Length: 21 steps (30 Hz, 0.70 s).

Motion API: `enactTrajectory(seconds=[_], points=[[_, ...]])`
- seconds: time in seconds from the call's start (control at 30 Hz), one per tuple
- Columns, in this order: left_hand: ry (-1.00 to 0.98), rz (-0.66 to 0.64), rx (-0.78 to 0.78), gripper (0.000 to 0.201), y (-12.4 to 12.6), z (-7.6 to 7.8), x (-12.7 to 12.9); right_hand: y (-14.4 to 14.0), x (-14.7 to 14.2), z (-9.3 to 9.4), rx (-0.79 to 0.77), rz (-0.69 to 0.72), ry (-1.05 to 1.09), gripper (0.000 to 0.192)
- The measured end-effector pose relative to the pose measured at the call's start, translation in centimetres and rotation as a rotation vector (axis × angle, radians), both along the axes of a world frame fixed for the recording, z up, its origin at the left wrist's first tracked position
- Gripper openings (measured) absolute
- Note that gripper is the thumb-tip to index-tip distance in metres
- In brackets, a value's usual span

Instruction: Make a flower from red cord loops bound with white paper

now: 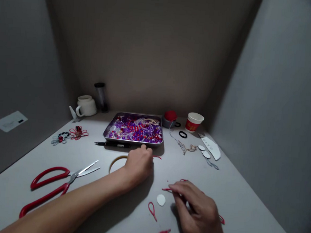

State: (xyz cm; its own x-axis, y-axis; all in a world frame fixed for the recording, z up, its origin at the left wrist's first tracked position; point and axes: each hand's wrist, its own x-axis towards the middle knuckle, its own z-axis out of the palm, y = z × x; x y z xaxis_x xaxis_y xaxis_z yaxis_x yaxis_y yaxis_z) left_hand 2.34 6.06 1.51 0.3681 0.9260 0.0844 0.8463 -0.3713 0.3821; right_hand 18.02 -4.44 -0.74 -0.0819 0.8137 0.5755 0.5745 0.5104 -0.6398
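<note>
Two hands worked low on the table [246, 194]. The right hand [197, 210] pinched a red loop [167, 189] between its fingertips, the loop jutting out to the left of the pinch. The left hand [138, 163] lay curled with knuckles up just short of the bead tray [134, 129]; whether it held anything I could not tell. More red loops [152, 210] and a white disc [161, 200] lay just left of the pinch. Such a loop looked light, thin and floppy, so it is best nipped at its narrow closed end, where the strands meet.
</note>
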Motion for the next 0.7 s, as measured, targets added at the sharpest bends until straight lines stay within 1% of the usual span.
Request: enactTrajectory(seconds=[0.07,0.1,0.17,0.2,0.23,0.27,0.33,0.37,0.4,0.43,0.47,0.5,0.53,0.6,0.7], points=[[-0.026,0.013,-0.043,0.017,0.4,-0.2,0.6,-0.3,-0.6,-0.1,-0.02,0.033,0.067,0.021],[-0.048,0.013,-0.071,0.014,0.4,-0.2,0.8,-0.4,-0.8,-0.2,-0.042,0.02,0.108,0.019],[-0.112,-0.001,-0.146,0.009,-0.2,0.2,0.7,-0.5,-1.1,-0.3,-0.131,-0.064,0.233,0.013],[-0.153,-0.014,-0.191,0.008,-0.7,0.6,0.5,-0.5,-1.2,-0.3,-0.208,-0.114,0.318,0.01],[-0.197,-0.031,-0.257,0.012,-1.5,1.0,0.2,-0.5,-1.3,-0.4,-0.309,-0.154,0.412,0.011],[-0.242,-0.057,-0.331,0.017,-2.3,1.3,-0.1,-0.5,-1.4,-0.4,-0.42,-0.172,0.506,0.017],[-0.321,-0.108,-0.489,0.022,-4.4,1.8,-0.9,-0.5,-1.8,-0.3,-0.625,-0.131,0.658,0.03],[-0.383,-0.13,-0.598,0.022,-5.3,1.9,-1.3,-0.6,-1.9,-0.2,-0.706,-0.084,0.705,0.035],[-0.588,-0.133,-0.851,0.021,-6.2,1.9,-1.6,-0.7,-2.1,0.0,-0.765,-0.035,0.735,0.037],[-0.755,-0.091,-1.047,0.023,-6.9,1.8,-1.8,-0.8,-2.2,0.2,-0.808,0.009,0.753,0.037],[-0.84,-0.052,-1.156,0.025,-7.5,1.6,-2.0,-0.8,-2.4,0.4,-0.834,0.036,0.767,0.035],[-0.897,-0.018,-1.221,0.027,-7.9,1.4,-2.0,-0.9,-2.5,0.5,-0.849,0.051,0.783,0.033],[-0.922,0.011,-1.251,0.029,-8.1,1.1,-2.1,-1.0,-2.6,0.7,-0.854,0.055,0.797,0.032],[-0.929,0.041,-1.26,0.032,-8.3,0.7,-1.9,-1.1,-2.8,0.7,-0.846,0.06,0.818,0.031],[-0.925,0.073,-1.271,0.03,-8.2,0.4,-1.6,-1.3,-2.7,0.4,-0.843,0.093,0.821,0.028]])
